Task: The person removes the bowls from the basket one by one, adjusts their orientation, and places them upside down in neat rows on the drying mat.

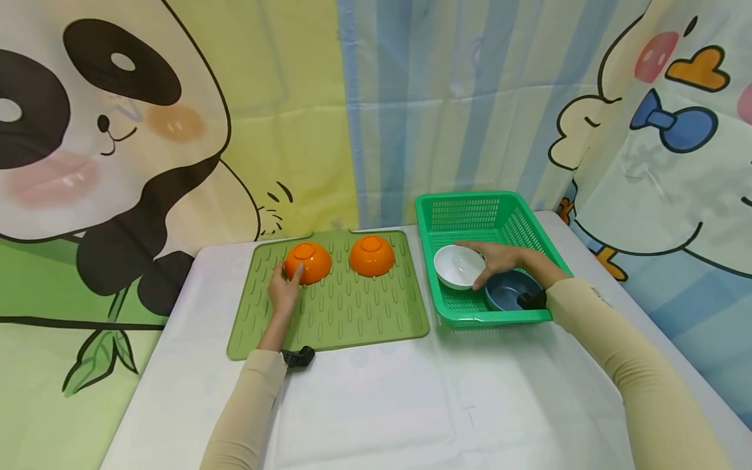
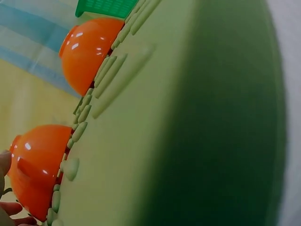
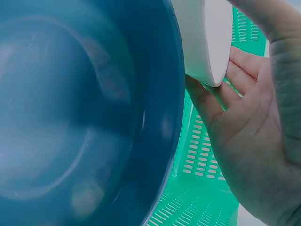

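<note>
In the head view, two orange bowls lie upside down on a green ribbed mat: a left orange bowl [image 1: 313, 264] and a right orange bowl [image 1: 373, 256]. My left hand [image 1: 284, 290] holds the left one at its near-left side, thumb on its wall; in the left wrist view only some fingertips [image 2: 4, 162] show against it. Inside the green basket, my right hand [image 1: 499, 259] grips the rim of a white bowl [image 1: 457, 266], which is tilted. Beside it a blue bowl [image 1: 508, 291] sits open side up, partly below the right wrist, and fills much of the right wrist view.
The green mat [image 1: 352, 320] lies left of the green basket [image 1: 464, 320] on a white-covered table [image 1: 411, 405]. Behind the table hangs a printed curtain [image 1: 405, 117]. The basket's raised walls surround the white and blue bowls.
</note>
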A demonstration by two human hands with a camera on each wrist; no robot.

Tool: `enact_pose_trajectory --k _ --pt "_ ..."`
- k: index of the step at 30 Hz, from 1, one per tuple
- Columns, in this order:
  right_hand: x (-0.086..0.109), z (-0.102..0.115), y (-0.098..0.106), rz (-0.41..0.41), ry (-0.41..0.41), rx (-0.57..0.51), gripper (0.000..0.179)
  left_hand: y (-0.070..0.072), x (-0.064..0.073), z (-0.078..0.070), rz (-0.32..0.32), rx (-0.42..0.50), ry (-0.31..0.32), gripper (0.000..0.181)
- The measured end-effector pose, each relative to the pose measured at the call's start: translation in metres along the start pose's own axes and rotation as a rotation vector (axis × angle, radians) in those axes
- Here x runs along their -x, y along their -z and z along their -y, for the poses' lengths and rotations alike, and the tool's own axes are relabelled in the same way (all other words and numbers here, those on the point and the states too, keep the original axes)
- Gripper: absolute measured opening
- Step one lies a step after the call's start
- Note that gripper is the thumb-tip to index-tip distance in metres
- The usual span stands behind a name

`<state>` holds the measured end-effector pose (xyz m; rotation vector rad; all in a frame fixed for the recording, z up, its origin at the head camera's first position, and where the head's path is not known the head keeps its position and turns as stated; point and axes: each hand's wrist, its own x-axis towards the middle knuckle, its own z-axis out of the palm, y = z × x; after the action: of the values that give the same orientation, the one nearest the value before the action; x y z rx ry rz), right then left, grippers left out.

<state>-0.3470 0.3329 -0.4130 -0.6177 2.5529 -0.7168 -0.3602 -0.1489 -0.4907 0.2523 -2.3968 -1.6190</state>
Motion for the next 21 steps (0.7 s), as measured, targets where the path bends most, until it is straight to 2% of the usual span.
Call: enact_pose_trajectory --k 5,21 --pt "-0.0002 0.0000 0.0001 -0.018 0.018 0.019 0.113 -0.0016 -0.0001 0.0035 0.000 0.003 -0.009 0.067" --pt "0.0001 0.0030 0.0040 -0.052 0.002 0.015 0.109 -0.0021 0.0001 0.0041 -0.017 -0.070 -0.052 0.064"
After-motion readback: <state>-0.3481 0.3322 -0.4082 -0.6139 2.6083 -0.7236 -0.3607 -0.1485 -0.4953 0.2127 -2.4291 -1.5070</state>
